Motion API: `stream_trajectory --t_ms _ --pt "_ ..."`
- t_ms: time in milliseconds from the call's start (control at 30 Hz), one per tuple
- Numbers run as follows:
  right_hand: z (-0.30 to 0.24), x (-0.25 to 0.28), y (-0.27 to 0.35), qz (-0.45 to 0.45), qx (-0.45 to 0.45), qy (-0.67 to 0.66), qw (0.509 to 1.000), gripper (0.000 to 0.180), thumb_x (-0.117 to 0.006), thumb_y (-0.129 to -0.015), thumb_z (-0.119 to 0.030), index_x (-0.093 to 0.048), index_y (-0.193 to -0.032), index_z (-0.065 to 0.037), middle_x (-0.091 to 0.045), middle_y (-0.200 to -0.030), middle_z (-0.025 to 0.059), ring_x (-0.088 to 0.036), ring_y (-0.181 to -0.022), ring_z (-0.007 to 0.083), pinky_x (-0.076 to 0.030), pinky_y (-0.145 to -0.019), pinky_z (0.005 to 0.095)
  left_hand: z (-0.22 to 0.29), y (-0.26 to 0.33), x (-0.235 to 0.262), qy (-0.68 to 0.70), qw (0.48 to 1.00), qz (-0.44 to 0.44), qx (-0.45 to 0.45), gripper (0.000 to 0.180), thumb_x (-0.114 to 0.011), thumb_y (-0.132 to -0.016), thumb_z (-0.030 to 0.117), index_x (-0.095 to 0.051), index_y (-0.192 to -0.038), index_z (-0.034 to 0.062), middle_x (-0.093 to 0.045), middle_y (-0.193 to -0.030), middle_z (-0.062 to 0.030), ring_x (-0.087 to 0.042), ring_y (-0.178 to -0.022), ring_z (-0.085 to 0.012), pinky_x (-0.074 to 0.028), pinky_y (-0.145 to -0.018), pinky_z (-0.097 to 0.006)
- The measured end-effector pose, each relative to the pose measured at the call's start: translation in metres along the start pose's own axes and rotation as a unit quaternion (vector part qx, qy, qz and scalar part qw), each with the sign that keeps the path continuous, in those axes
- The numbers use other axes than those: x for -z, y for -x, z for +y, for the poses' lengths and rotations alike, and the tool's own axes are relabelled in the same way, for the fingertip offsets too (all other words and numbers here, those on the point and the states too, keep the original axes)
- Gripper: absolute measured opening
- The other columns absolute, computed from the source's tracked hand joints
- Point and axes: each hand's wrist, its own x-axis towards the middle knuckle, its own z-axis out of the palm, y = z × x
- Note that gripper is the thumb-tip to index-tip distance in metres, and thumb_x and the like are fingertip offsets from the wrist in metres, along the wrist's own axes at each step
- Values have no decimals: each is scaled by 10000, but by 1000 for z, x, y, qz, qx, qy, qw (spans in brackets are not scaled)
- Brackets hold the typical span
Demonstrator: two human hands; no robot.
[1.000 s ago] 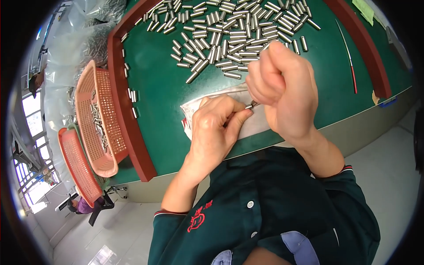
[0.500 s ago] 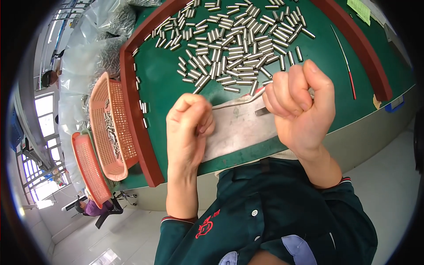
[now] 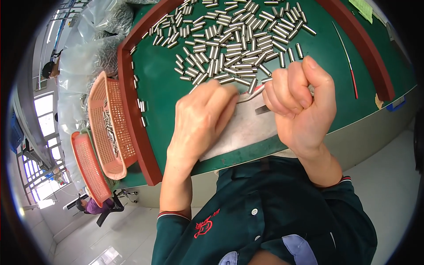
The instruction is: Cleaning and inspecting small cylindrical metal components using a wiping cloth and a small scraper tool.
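My right hand (image 3: 304, 104) is closed in a fist around one end of a thin, pale, twisted cloth strip (image 3: 251, 96). My left hand (image 3: 201, 117), back upward, has its fingers curled at the strip's other side; they hide its end. Below the strip lies a whitish cloth (image 3: 238, 130). Beside the right fist a short dark grey metal piece (image 3: 262, 109) shows over the cloth; whether that hand holds it I cannot tell. Beyond both hands, many short shiny metal cylinders (image 3: 240, 42) are scattered on the green tabletop (image 3: 161, 97).
Reddish-brown rails (image 3: 140, 128) border the work area. A thin red-handled tool (image 3: 353, 84) lies at the right. To the left stand an orange basket (image 3: 121, 119) with metal pieces, a second basket (image 3: 90, 170) and clear plastic bags (image 3: 81, 73). Two people are visible farther left.
My left hand has moved right and slightly away from me along the strip, turning its back upward. Less of the strip shows between the hands. My right hand has stayed nearly still.
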Motion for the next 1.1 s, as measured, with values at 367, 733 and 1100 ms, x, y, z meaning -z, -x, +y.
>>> stream_trajectory --t_ms 367,733,1100 --pt "3 -7 -2 -21 -4 -20 1000 398 -318 -873 -197 -251 -490 -113 -218 -431 -29 -185 -401 76 -164 -393 241 21 36 -4 91 993 -20 67 154 -655 -667 12 -576 -794 49 -484 -734 -58 -529 -564 -182 -415 -466 -293" --pt "10 -14 0 -10 -12 50 999 414 -254 -893 -240 -253 -492 -138 -247 -422 -31 -141 -394 73 -164 -393 239 22 36 -9 124 979 28 160 116 -660 -673 15 -595 -765 36 -513 -734 -49 -534 -560 -203 -431 -479 -301" --pt "12 -15 -2 -1 -27 64 998 414 -257 -892 -235 -252 -491 -135 -245 -421 -29 -144 -393 74 -159 -388 236 20 36 -13 137 977 52 154 133 -666 -638 -50 -614 -752 -4 -510 -695 -51 -479 -525 -129 -394 -462 -233"
